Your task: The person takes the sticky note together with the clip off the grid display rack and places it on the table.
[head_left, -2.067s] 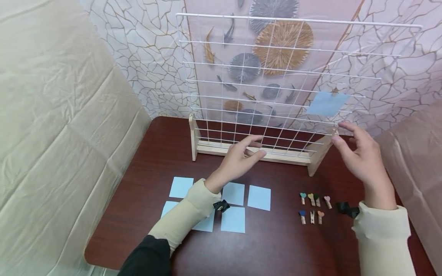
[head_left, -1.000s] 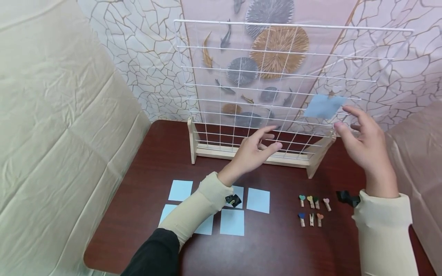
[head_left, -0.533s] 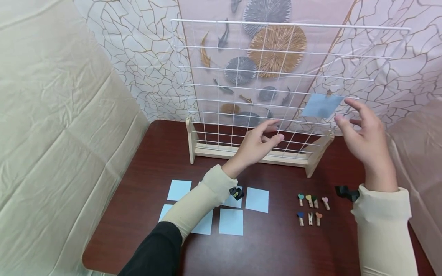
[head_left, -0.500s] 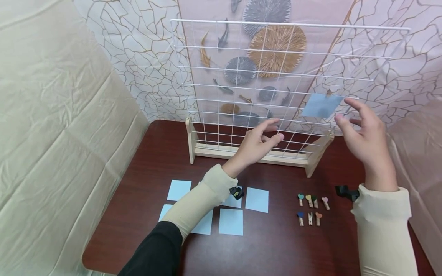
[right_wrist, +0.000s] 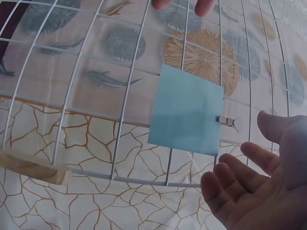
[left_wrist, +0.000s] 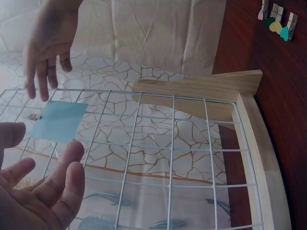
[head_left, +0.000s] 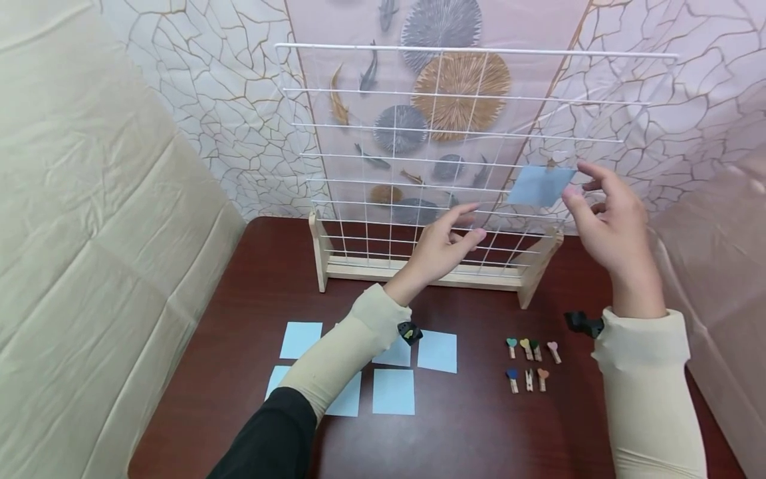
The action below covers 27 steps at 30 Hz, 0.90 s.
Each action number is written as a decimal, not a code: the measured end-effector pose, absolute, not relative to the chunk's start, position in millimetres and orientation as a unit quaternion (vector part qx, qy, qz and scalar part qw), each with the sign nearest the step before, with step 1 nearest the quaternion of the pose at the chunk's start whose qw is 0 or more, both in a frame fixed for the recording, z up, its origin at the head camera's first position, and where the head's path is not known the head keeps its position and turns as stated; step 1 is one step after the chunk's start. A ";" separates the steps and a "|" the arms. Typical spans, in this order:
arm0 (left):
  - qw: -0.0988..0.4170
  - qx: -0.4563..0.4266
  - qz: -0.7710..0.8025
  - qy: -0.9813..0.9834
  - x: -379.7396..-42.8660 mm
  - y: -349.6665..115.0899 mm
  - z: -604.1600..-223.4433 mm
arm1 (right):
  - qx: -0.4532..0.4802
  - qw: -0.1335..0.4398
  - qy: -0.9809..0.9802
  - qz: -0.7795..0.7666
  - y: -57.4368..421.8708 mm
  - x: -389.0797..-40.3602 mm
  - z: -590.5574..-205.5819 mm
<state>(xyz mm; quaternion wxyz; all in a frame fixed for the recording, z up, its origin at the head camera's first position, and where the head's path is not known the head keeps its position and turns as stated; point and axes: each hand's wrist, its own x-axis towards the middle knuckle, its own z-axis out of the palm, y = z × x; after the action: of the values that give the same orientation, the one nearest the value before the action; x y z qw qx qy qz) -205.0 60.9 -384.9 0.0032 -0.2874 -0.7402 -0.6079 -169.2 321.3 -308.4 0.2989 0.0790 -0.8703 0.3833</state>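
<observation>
A square blue paper (head_left: 540,187) hangs on the right part of the white wire grid (head_left: 479,50), with a small wooden clothespin (right_wrist: 228,120) at its upper edge. My right hand (head_left: 616,229) is beside the paper's right side, its fingers and thumb apart and nothing between them. Lower and to the left, my left hand (head_left: 439,246) hovers in front of the grid with loosely bent fingers, holding nothing. In the left wrist view, the left fingers (left_wrist: 60,179) appear below the same paper; whether either hand touches the grid or paper, I cannot tell.
Several blue paper squares (head_left: 393,392) lie on the dark red table (head_left: 455,439), some partly under the left forearm. Several heart-topped clothespins (head_left: 512,380) lie in two rows at right. A wooden stand (head_left: 529,276) supports the grid; patterned cloth (head_left: 209,86) hangs behind.
My right hand has risen from near the stand's right end to beside the hanging paper. The left hand has moved right and up along the grid. The head view has shifted slightly.
</observation>
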 end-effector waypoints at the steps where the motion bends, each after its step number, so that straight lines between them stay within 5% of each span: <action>1: 0.004 -0.289 -0.607 -0.740 -205.4 61.1 -384.8 | 0.082 0.299 -0.870 0.385 320.4 -169.8 -308.1; 27: -0.024 -0.266 -0.602 -0.752 -230.7 95.0 -359.5 | 0.095 0.266 -0.873 0.399 308.1 -195.2 -291.9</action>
<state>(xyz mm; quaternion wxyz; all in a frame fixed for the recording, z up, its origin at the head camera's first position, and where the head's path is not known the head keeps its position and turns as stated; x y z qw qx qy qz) -230.7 95.0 -359.5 -0.0240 -0.2663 -0.7522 -0.6023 -195.2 308.1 -291.9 0.2660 0.0949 -0.8726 0.3986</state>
